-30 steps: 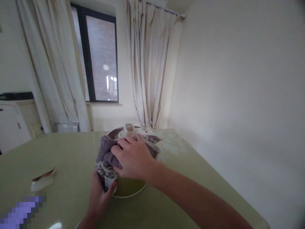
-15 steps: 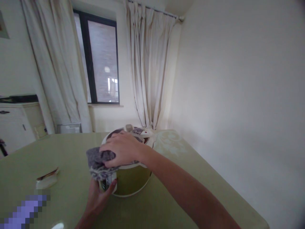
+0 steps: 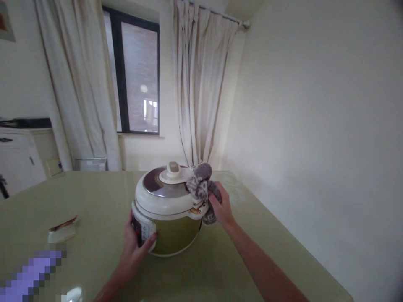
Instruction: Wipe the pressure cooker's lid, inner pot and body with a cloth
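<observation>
An electric pressure cooker [image 3: 176, 235] with a white lid rim and an olive-coloured body stands on the table, its lid [image 3: 162, 203] closed. My left hand [image 3: 137, 239] grips the cooker's control panel at its left front, thumb on the near edge and fingers round the far side. In my right hand [image 3: 222, 205] is a bunched grey patterned cloth [image 3: 200, 182], pressed against the right side of the lid by the handle. Part of the cloth hangs down beside the cooker's body. The lid's knob [image 3: 173, 167] shows on top.
The green table [image 3: 94, 201] reaches to the wall on the right. At left lie a small clear-and-brown item [image 3: 63, 228] and a pixelated purple shape [image 3: 31, 272]. Behind are curtains [image 3: 201, 84], a window [image 3: 140, 75] and a white cabinet [image 3: 28, 155].
My right hand has moved the cloth from the lid's left front across to its right side, uncovering the lid top. My left hand stays on the control panel.
</observation>
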Tool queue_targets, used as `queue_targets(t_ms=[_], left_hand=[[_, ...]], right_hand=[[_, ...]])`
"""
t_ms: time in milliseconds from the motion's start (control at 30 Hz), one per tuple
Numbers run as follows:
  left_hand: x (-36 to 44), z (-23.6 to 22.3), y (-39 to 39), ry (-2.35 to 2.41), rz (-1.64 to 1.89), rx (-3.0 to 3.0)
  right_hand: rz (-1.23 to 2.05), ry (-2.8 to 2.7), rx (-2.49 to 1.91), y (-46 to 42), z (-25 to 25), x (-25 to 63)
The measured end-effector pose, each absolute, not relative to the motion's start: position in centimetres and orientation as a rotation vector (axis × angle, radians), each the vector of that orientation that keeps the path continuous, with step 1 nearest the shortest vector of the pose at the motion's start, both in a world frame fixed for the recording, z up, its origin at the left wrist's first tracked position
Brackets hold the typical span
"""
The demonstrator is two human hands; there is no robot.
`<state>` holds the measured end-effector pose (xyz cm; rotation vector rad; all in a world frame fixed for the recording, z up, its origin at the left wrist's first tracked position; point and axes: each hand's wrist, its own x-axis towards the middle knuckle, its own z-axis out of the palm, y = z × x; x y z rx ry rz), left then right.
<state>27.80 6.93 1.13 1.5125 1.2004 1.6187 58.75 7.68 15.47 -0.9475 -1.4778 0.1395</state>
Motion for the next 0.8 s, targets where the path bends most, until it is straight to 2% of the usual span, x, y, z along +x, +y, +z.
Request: queue_targets(t_ms=[133,300,500,633,800], left_hand=[[27.7,1.5,7.1,1.187,1.554,1.465],[27.8,1.8,7.1,1.218,1.558,1.466],[27.7,1.7,6.8,1.284,1.597,1.478],[27.1,2.1,6.6,1.384,1.587,1.495],[27.1,2.1,6.7,1.323,1.629,1.491]], right_hand=[[-0.036,-1.554,-0.932,5.1,16.7,57.6],[-0.286,-2.077,-1.028,5.8,22.8,55.9],[-0.579,-2.498,-0.797,5.2,26.3,47.4],[-0.564,-2.607,-0.652,5.9,26.9,45.5],[-0.449,-2.467,-0.854,8.8,26.9,51.6]])
